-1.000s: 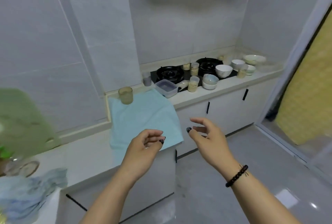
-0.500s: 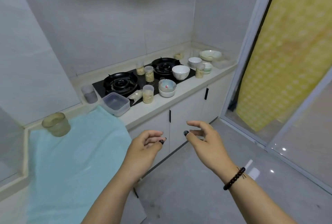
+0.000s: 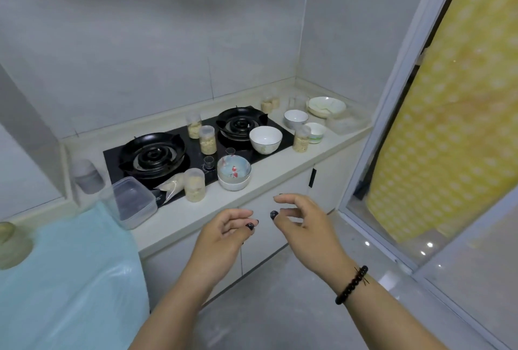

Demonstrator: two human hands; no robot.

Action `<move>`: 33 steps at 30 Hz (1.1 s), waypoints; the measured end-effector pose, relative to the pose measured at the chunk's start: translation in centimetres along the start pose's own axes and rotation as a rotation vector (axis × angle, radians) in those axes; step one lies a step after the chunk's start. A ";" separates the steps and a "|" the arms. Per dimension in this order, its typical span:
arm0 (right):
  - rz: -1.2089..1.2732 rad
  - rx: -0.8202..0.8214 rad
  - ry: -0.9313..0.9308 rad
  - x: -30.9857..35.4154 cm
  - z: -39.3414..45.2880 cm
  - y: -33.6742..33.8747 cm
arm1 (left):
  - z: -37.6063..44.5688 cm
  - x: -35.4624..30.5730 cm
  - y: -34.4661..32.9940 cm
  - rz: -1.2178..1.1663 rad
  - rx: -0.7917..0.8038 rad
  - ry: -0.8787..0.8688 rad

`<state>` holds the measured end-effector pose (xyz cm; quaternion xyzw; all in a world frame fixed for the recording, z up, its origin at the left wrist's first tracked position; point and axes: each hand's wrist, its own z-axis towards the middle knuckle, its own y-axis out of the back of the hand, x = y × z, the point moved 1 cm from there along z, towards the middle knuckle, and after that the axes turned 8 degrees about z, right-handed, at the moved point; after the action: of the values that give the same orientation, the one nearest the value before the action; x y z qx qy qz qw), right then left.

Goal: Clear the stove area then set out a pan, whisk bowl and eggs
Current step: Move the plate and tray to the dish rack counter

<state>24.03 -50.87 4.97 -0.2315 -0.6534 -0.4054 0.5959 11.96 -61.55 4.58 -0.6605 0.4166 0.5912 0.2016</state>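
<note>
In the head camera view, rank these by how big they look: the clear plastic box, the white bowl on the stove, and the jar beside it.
1. clear plastic box, though it sits nearer the camera
2. white bowl
3. jar

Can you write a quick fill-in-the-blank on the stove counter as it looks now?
1. The stove has ____ burners.
2. The white bowl sits beside the ____ burner.
3. Both the left hand and right hand hold ____.
4. The clear lidded box sits at the stove's ____ end.

Answers: two; right; nothing; left
</note>
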 end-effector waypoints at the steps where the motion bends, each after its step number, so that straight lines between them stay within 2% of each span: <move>1: 0.001 0.001 -0.011 -0.3 1.2 0.1 | 1.3 -0.3 -0.2 0.004 0.000 0.006; 8: -0.045 -0.020 -0.034 -1.9 11.7 1.2 | 12.8 -2.8 -1.8 0.022 0.066 0.007; 14: -0.029 -0.106 -0.063 -2.4 21.0 4.0 | 23.6 -5.9 -5.2 0.023 0.179 -0.013; 18: 0.011 -0.173 -0.109 -3.6 24.6 6.7 | 27.9 -7.5 -8.5 0.055 0.244 -0.028; 25: 0.131 -0.352 -0.117 -7.0 30.5 15.1 | 34.4 -10.1 -15.9 0.107 0.273 -0.007; 33: 0.054 -0.274 -0.177 -10.4 37.6 27.1 | 38.9 -13.3 -25.8 0.053 0.164 0.074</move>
<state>24.98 -3.40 3.29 -0.3632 -0.6355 -0.4526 0.5093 9.08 -13.12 2.78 -0.6517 0.4881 0.5357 0.2237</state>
